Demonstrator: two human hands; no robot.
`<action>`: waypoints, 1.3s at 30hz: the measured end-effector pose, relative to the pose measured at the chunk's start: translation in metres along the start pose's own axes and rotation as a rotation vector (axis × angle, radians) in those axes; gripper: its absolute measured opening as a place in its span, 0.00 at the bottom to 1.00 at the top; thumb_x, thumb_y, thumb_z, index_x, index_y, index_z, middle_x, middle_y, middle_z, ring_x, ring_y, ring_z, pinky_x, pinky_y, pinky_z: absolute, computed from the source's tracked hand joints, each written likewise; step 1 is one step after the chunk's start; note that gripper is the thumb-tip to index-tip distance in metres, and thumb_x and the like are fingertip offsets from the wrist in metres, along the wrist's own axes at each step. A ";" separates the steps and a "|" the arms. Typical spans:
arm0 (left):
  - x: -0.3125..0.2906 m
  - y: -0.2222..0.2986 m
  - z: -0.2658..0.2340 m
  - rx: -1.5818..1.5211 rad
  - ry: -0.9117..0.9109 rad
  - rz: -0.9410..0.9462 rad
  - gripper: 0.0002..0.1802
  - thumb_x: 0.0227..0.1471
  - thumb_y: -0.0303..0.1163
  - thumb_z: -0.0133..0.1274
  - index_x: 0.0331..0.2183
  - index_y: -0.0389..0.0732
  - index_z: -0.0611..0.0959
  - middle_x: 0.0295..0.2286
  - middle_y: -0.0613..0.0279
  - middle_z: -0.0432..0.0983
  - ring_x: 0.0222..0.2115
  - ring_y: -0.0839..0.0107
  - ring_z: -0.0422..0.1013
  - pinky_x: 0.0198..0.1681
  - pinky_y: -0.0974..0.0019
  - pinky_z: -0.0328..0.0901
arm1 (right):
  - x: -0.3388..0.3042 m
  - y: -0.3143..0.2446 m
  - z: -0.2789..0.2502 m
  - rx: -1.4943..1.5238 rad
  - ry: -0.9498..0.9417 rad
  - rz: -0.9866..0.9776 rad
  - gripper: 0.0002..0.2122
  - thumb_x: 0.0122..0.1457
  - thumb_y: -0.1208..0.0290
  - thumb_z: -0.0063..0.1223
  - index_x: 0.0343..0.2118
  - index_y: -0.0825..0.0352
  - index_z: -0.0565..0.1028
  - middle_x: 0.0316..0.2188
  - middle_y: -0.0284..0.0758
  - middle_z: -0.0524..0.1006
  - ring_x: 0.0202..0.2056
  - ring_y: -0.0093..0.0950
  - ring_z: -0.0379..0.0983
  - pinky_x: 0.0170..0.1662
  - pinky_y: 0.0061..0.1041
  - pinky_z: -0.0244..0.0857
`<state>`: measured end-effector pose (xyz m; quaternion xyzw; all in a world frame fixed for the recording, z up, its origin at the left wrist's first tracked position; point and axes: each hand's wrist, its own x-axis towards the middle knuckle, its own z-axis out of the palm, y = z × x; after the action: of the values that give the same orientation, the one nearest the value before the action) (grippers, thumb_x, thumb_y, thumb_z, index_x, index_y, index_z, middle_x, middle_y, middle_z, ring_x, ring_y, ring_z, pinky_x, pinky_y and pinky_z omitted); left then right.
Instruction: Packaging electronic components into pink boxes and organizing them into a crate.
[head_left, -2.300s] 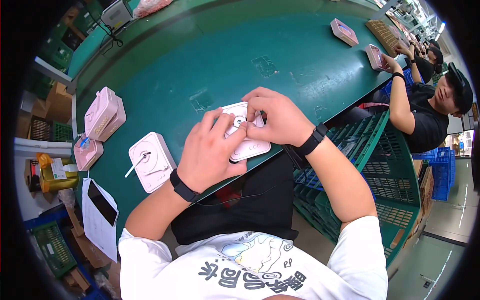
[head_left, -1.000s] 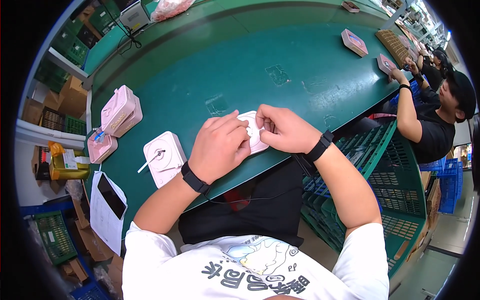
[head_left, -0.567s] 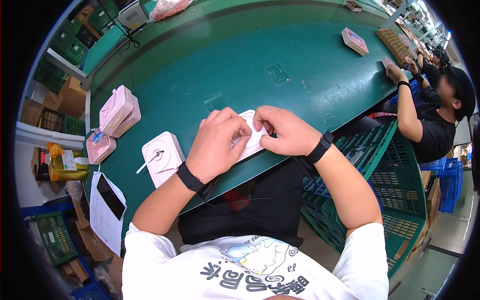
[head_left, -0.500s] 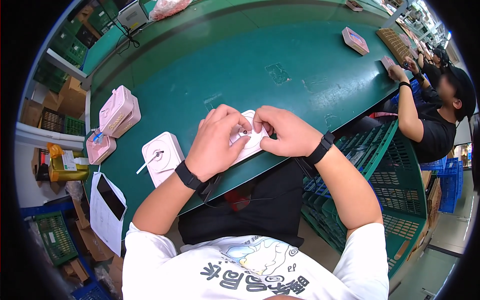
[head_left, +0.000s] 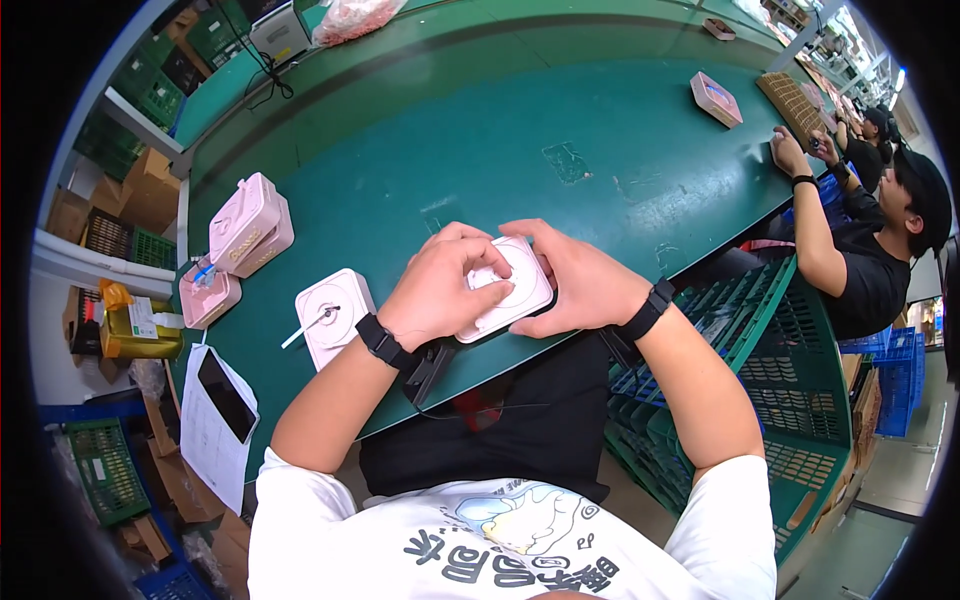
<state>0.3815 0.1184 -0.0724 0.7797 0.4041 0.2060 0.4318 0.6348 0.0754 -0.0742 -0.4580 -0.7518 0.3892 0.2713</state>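
Note:
A pink rounded plastic casing with a round, disc-shaped face lies on the green table in front of me. My left hand bends over it, thumb and forefinger closed together at the middle of the round face. Whatever is between those fingertips is hidden. Thumb below and fingers above, my right hand spans the casing's right side and grips it at the edges. Left of my left wrist lies a second pink casing, with a white stick-like piece reaching out from the hub of its round face.
Stacked pink boxes and an open pink shell with blue wires stand at the left. A phone rests on paper sheets there. Green crates stand off the table's right edge. A co-worker sits farther right, near another pink shell.
My right thumb and fingers have moved from the round face out to the casing's edges. My left fingertips have closed over the middle. The view has shifted slightly.

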 end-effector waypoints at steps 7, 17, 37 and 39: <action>0.001 0.005 0.000 0.039 -0.004 0.006 0.11 0.56 0.37 0.71 0.40 0.44 0.91 0.52 0.55 0.79 0.55 0.51 0.76 0.59 0.51 0.73 | 0.003 0.010 0.001 -0.089 -0.019 -0.050 0.50 0.46 0.68 0.85 0.73 0.64 0.65 0.53 0.46 0.84 0.51 0.41 0.86 0.57 0.36 0.80; -0.007 0.020 -0.003 0.266 -0.030 0.220 0.29 0.56 0.42 0.74 0.53 0.38 0.83 0.58 0.47 0.75 0.59 0.53 0.76 0.61 0.53 0.72 | -0.002 0.004 -0.021 0.077 -0.082 0.093 0.39 0.52 0.63 0.83 0.66 0.69 0.73 0.36 0.33 0.82 0.35 0.27 0.78 0.41 0.28 0.74; -0.034 0.039 -0.069 0.064 0.118 0.017 0.51 0.65 0.40 0.64 0.78 0.42 0.57 0.69 0.42 0.67 0.63 0.49 0.74 0.66 0.50 0.69 | 0.006 0.087 -0.110 0.743 0.513 0.660 0.32 0.76 0.36 0.48 0.49 0.67 0.81 0.31 0.39 0.83 0.19 0.29 0.73 0.30 0.35 0.76; -0.061 0.028 -0.083 0.439 0.135 0.081 0.59 0.57 0.37 0.71 0.79 0.42 0.55 0.69 0.42 0.66 0.66 0.47 0.70 0.71 0.48 0.64 | -0.002 0.092 -0.116 0.820 0.584 0.678 0.32 0.77 0.36 0.47 0.53 0.67 0.79 0.34 0.40 0.84 0.21 0.31 0.75 0.32 0.37 0.77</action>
<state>0.3030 0.1029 -0.0027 0.8550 0.4355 0.1819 0.2152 0.7681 0.1385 -0.0868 -0.6182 -0.2472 0.5700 0.4814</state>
